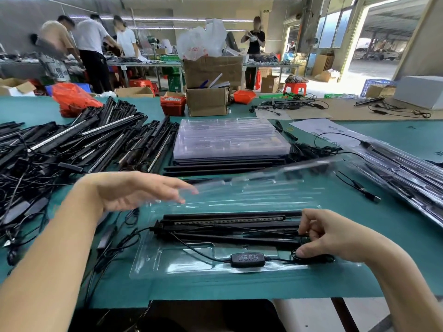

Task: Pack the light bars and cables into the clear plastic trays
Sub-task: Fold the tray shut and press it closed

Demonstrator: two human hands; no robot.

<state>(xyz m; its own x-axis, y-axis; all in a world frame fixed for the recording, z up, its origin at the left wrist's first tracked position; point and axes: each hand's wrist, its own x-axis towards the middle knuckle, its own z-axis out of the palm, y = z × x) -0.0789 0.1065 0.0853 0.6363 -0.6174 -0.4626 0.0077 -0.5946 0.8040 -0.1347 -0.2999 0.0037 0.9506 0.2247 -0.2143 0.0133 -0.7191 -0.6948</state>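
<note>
Head view: clear tray (pixel 167 262) lies open on the green worktop (pixel 359 212), near edge, light bars (pixel 227 226) in its channels, inline controller (pixel 248 259) in the front pocket. Right hand (pixel 328 238) pinches the cable (pixel 311 258) at the tray's right end. Left hand (pixel 139 188) released, fingers straight, touching the blurred tray lid (pixel 263 188). Loose bar pile (pixel 72 144) left; stack of trays (pixel 227 137) behind.

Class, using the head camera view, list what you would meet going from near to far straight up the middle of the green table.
Black inline controller with buttons → black light bars in the open clear plastic tray → stack of empty clear plastic trays → brown cardboard box.
</note>
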